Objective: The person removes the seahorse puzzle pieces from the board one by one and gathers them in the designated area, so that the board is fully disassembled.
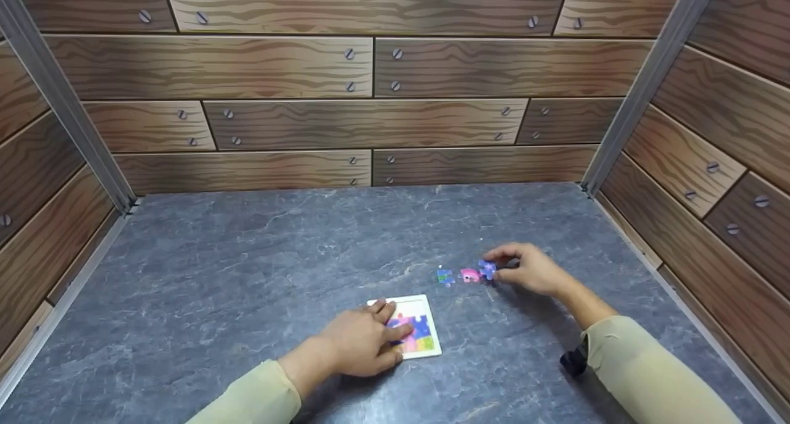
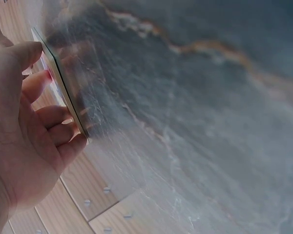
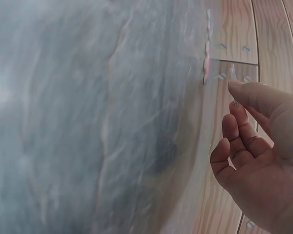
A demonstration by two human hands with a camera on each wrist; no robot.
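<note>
In the head view, my left hand [image 1: 358, 340] rests on a small white-framed jigsaw puzzle [image 1: 433, 340]. Its index finger lies across the fitted pink, blue and yellow-green pieces, and the thumb touches the near edge. From the left wrist, the hand [image 2: 31, 117] shows its fingers on the thin puzzle board [image 2: 63, 85]. Off to the right, my right hand [image 1: 534, 270] pinches a blue-purple puzzle piece [image 1: 487, 269] between thumb and fingertips. In the right wrist view, that piece [image 3: 233, 73] appears edge-on above the thumb.
Two loose pieces lie on the grey marbled table [image 1: 247, 276] left of my right hand: a pink piece [image 1: 469, 276] and a blue-green piece [image 1: 445, 277]. Wood-patterned walls [image 1: 370, 121] with metal corner posts [image 1: 642, 91] enclose the table's back and sides.
</note>
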